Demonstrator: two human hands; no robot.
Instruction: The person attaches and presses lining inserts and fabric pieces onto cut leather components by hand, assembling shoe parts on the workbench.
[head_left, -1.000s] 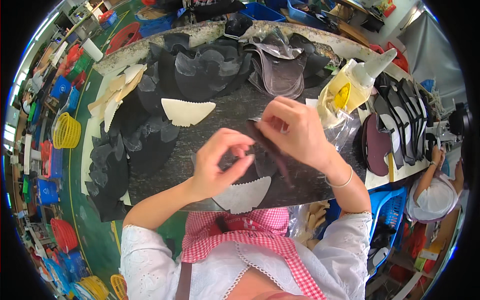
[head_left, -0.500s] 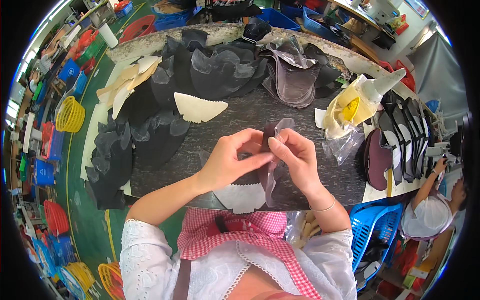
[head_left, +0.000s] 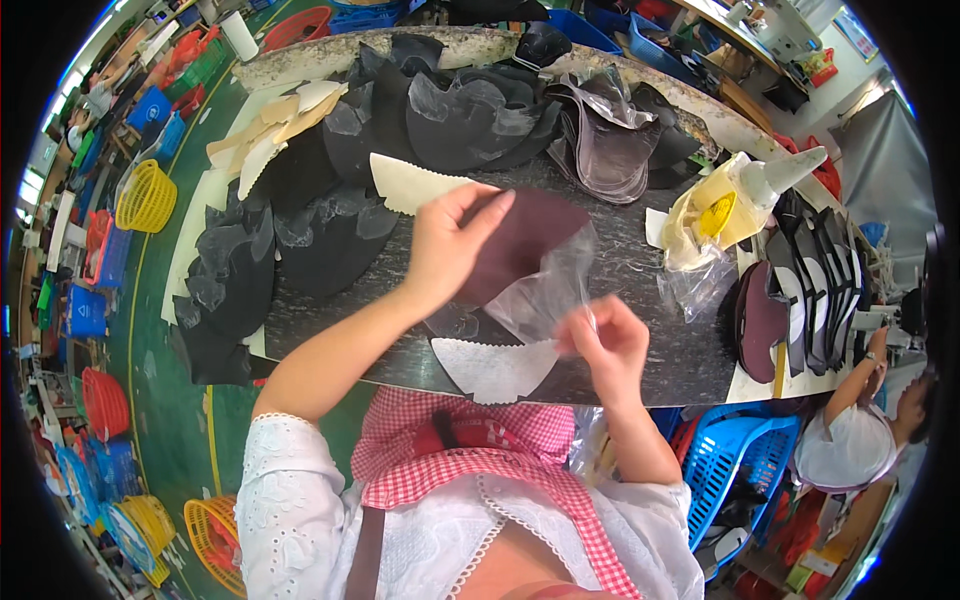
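Observation:
A maroon curved flat piece (head_left: 530,232) is spread above the middle of the dark tabletop. My left hand (head_left: 447,248) pinches its upper left edge between thumb and fingers. Clear plastic film (head_left: 540,297) hangs from the lower right part of the piece, and my right hand (head_left: 606,343) grips the film's lower corner, slightly blurred. Below them, at the near table edge, lies a pale grey piece with a zigzag edge (head_left: 490,372). A cream zigzag-edged piece (head_left: 412,183) rests behind my left hand, which partly covers it.
Black pieces with filmy edges (head_left: 455,120) overlap along the back and left. A film-covered maroon stack (head_left: 612,150) sits at the back. To the right are a yellowish squeeze bottle (head_left: 712,212) and a row of maroon and black pieces (head_left: 762,315). A blue basket (head_left: 735,450) stands below.
The maroon piece, folded edge-on between both hands before, is now spread flat. My left hand has moved up with it, while my right hand has drawn down and aside with the film.

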